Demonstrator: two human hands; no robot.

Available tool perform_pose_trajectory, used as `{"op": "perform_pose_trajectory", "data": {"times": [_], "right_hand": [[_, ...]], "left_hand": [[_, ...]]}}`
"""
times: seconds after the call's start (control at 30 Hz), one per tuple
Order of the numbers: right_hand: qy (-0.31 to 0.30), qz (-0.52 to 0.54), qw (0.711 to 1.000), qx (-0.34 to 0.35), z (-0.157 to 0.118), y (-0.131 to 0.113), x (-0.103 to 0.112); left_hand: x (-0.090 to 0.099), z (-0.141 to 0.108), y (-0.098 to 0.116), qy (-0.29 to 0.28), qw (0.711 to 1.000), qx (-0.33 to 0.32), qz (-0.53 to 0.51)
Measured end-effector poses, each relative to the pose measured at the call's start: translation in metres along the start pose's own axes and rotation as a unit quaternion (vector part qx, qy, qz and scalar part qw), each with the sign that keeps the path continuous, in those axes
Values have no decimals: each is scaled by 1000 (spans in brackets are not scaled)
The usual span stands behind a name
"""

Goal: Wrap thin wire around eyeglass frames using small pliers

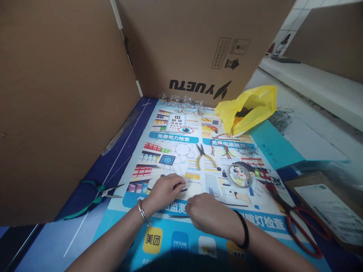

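Note:
My left hand (167,190), with a silver bangle at the wrist, hovers over the lower middle of a printed poster (164,151). Its fingers curl inward in a pinch, and what they hold, if anything, is too small to see. Close to its right is my right hand (208,213), closed with the knuckles up and a black band on the wrist. The two hands are slightly apart. Beyond them lie yellow-handled pliers (206,158), slightly open. A roll of clear tape (240,175) lies right of the pliers, with colored threads (227,150) above it.
Green-handled pliers (96,196) lie at the left, red-handled scissors (297,219) at the right. Cardboard panels (184,49) stand behind and left. A yellow bag (249,107), a teal box (278,145), wire bits (181,100) and a labeled package (329,207) surround the poster.

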State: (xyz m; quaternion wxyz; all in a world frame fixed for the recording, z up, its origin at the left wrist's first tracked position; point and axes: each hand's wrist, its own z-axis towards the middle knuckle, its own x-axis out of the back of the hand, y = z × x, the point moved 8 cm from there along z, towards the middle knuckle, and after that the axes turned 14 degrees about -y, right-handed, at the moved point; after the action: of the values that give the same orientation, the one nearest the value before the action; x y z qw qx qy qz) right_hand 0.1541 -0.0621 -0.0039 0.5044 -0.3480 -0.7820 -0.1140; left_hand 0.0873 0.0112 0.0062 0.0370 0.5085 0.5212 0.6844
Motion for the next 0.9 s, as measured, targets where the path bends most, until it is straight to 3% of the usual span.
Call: {"op": "perform_pose_trajectory", "data": {"times": [0.17,0.4,0.5,0.63,0.73,0.9], "right_hand": [[0,45,999,-2,-2,8,9],[14,150,988,-32,-6,35,27],[36,209,977,-2,-8,41,34],[66,270,960,23,-13,51,41],[82,271,959,24,-15,57,43],[87,164,982,-20,-12,53,43]], "left_hand": [[7,1,-3,-9,999,13,-52],[2,-2,1,-123,985,-6,-121],[1,-4,8,-146,982,-30,-120],[-3,-5,18,-165,984,-63,-22],[-4,-6,20,-145,983,-64,88],[-7,-9,28,-96,956,-64,269]]}}
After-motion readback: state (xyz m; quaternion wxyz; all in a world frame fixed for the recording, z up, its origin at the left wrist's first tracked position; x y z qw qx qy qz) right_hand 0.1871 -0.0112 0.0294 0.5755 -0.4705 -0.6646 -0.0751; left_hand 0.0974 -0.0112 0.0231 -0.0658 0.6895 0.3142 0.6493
